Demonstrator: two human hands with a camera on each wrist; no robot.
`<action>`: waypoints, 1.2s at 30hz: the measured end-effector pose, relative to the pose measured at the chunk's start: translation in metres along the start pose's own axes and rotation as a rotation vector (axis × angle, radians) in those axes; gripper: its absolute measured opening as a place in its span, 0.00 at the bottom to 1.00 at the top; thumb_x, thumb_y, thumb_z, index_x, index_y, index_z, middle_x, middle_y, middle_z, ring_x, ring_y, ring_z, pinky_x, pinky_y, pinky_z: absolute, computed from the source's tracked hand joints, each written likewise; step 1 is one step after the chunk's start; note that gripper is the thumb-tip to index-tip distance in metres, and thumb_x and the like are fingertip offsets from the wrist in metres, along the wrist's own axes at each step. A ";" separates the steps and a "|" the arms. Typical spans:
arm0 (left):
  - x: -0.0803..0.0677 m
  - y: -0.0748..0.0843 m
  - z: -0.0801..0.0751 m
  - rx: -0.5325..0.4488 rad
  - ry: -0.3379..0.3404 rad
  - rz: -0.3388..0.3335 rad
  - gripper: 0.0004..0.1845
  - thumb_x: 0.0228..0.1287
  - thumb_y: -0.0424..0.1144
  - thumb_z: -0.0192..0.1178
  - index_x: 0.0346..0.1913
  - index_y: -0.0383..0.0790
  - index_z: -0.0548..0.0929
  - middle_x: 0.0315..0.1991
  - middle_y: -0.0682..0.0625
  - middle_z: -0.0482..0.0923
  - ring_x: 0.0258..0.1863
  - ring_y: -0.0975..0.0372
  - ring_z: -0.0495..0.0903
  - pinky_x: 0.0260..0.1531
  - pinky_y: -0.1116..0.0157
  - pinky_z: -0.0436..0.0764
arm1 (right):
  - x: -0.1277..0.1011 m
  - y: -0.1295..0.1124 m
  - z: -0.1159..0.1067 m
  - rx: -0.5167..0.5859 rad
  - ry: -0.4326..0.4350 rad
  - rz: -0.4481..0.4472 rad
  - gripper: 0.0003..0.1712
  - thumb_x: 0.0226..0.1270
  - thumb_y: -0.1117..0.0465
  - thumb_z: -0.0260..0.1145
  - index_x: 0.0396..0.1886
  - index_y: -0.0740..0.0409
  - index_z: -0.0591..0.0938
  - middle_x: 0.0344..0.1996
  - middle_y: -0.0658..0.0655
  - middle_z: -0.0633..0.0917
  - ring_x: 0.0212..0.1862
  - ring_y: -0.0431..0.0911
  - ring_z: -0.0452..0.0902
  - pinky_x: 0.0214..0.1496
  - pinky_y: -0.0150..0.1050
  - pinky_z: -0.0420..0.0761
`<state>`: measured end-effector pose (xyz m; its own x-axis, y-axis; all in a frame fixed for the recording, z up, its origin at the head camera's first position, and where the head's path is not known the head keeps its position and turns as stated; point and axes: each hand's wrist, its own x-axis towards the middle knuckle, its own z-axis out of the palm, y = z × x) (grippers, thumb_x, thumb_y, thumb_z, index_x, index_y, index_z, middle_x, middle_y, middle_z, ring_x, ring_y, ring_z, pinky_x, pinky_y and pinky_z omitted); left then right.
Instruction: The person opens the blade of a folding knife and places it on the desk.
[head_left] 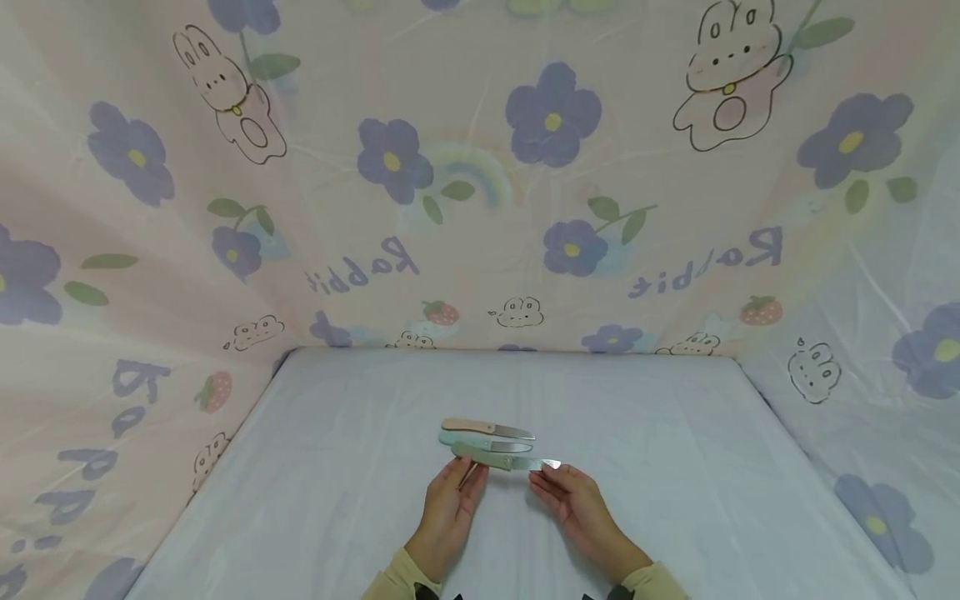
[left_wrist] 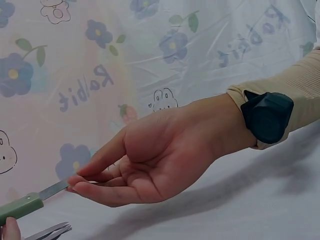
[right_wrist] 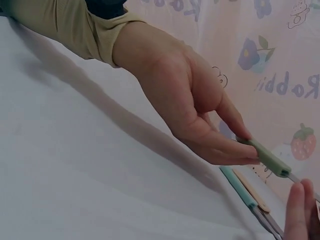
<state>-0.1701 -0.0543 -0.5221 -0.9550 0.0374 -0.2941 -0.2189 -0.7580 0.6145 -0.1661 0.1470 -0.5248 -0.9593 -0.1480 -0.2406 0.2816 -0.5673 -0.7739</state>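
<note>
A folding knife with a green handle (head_left: 483, 457) is held level, its blade (head_left: 531, 463) out and pointing right. My left hand (head_left: 448, 507) pinches the handle's left end between thumb and fingers. At the other end, my right hand (head_left: 577, 507) pinches the blade near its tip. The left wrist view shows the right hand (left_wrist: 160, 160) with its thumb and fingertips on the steel. In the right wrist view, the left hand (right_wrist: 180, 105) grips the handle (right_wrist: 270, 160). Just beyond lie a teal-handled knife (head_left: 463, 437) and a beige-handled knife (head_left: 467, 426), blades out.
The two other knives lie side by side on a white-covered table (head_left: 337, 467). A printed curtain (head_left: 465, 250) with rabbits and flowers rises behind the table and along both sides. A dark device (left_wrist: 267, 117) sits on the right wrist, over a beige sleeve (left_wrist: 300, 90).
</note>
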 end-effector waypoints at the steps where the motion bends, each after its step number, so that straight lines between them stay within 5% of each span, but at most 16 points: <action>1: 0.000 0.000 0.000 -0.004 0.005 0.013 0.25 0.69 0.31 0.50 0.63 0.24 0.56 0.51 0.37 0.69 0.49 0.56 0.76 0.56 0.63 0.71 | 0.000 0.001 0.001 0.007 -0.002 -0.011 0.03 0.68 0.72 0.53 0.33 0.66 0.71 0.34 0.61 0.83 0.42 0.50 0.81 0.53 0.45 0.76; 8: 0.002 -0.003 0.002 -0.031 0.053 0.089 0.22 0.70 0.30 0.49 0.61 0.24 0.58 0.49 0.38 0.72 0.47 0.56 0.77 0.55 0.62 0.71 | 0.001 0.008 0.007 0.059 -0.008 -0.018 0.04 0.68 0.72 0.53 0.32 0.64 0.70 0.34 0.60 0.83 0.42 0.48 0.81 0.53 0.43 0.76; 13: 0.002 -0.002 -0.002 -0.035 0.056 0.063 0.22 0.69 0.30 0.50 0.61 0.24 0.58 0.48 0.38 0.72 0.47 0.56 0.77 0.55 0.62 0.72 | 0.002 0.010 0.007 0.078 0.002 0.023 0.01 0.68 0.71 0.52 0.37 0.67 0.69 0.35 0.61 0.83 0.44 0.50 0.81 0.54 0.44 0.75; 24: 0.008 0.009 -0.019 0.196 0.057 0.053 0.21 0.69 0.34 0.52 0.56 0.21 0.63 0.42 0.40 0.77 0.44 0.56 0.80 0.52 0.61 0.74 | 0.006 0.006 0.005 -0.100 0.024 0.089 0.22 0.68 0.66 0.57 0.54 0.77 0.63 0.44 0.68 0.81 0.47 0.54 0.79 0.52 0.45 0.76; 36: 0.017 0.025 -0.033 0.364 0.061 0.030 0.22 0.70 0.35 0.50 0.57 0.18 0.63 0.43 0.36 0.77 0.46 0.53 0.80 0.50 0.60 0.76 | 0.018 0.007 0.003 -0.187 -0.016 0.095 0.22 0.71 0.65 0.53 0.55 0.80 0.64 0.42 0.66 0.82 0.45 0.50 0.80 0.51 0.43 0.77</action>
<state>-0.1848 -0.0940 -0.5360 -0.9509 -0.0285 -0.3083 -0.2582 -0.4765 0.8404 -0.1814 0.1376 -0.5325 -0.9279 -0.2074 -0.3100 0.3690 -0.3900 -0.8437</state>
